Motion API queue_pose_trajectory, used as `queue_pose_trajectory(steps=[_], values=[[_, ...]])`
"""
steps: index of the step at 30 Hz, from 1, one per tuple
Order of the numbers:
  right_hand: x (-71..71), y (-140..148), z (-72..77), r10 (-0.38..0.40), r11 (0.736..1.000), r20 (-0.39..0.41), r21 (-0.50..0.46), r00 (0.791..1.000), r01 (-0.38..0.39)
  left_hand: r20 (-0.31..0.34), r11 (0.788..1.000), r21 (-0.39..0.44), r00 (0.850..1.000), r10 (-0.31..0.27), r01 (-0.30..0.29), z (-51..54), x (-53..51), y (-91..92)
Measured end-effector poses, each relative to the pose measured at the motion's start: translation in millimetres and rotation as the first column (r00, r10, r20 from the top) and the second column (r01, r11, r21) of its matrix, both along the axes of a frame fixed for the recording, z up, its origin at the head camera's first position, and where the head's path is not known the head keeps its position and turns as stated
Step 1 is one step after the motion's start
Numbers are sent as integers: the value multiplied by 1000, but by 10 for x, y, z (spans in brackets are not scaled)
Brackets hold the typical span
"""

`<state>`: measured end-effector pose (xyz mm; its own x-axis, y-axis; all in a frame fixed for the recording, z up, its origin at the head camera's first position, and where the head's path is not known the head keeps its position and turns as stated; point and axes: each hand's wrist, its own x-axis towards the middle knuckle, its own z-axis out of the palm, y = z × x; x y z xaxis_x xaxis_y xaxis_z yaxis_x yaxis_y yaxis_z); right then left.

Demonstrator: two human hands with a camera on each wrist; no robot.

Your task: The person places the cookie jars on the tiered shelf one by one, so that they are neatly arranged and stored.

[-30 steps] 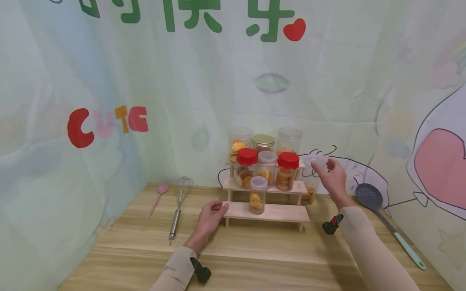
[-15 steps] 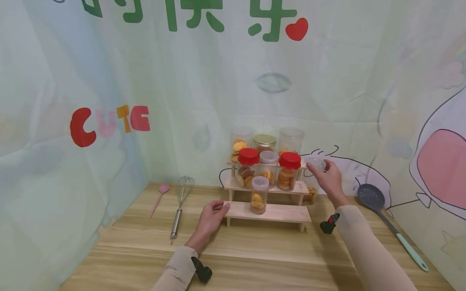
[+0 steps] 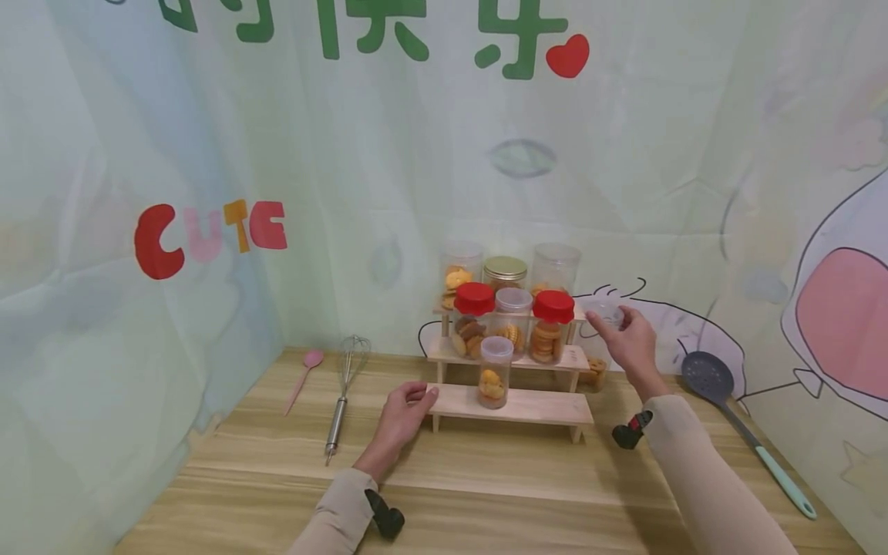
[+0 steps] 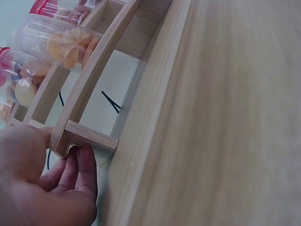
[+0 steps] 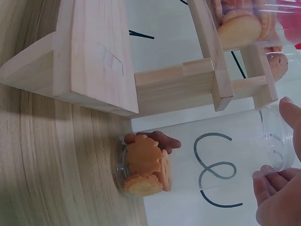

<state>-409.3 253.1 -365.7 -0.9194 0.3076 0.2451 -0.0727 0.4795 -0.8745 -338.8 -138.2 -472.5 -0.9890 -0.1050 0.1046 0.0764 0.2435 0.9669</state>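
Observation:
My left hand [image 3: 402, 420] grips the left end of the lowest step of a wooden tiered stand [image 3: 541, 404]. In the left wrist view the thumb is over the board [image 4: 89, 80] and the fingers curl beneath it, beside the leg. Right of the stand, my right hand [image 3: 633, 343] pinches the lid of a tall clear jar [image 3: 594, 375] between thumb and fingers. Its base is at the tabletop in the right wrist view, with several cookies [image 5: 143, 162] at the bottom. A small clear-lidded cookie jar [image 3: 496, 374] stands on the lowest step.
Red-lidded jars [image 3: 474, 322] [image 3: 548, 331] flank a clear-lidded one [image 3: 512, 327] on the middle step. Further jars, one gold-lidded [image 3: 505, 268], line the top step. A pink spoon [image 3: 303, 374] and whisk [image 3: 338, 412] lie left; a grey slotted turner [image 3: 708, 375] lies right, by the printed cloth.
My right hand has come in from above the tall jar and closed thumb and fingers on its lid. The left hand stays at the step's end.

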Motion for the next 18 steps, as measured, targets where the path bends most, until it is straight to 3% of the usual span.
queue_pose_trajectory(steps=[7, 18], values=[[112, 70, 13, 5, 1000, -28, 24, 1000, -4, -6, 1000, -1, 1000, 0, 0, 1, -4, 3], [466, 121, 120, 31, 999, -102, 16, 994, -29, 8, 1000, 14, 1000, -2, 2, 9, 3, 3]])
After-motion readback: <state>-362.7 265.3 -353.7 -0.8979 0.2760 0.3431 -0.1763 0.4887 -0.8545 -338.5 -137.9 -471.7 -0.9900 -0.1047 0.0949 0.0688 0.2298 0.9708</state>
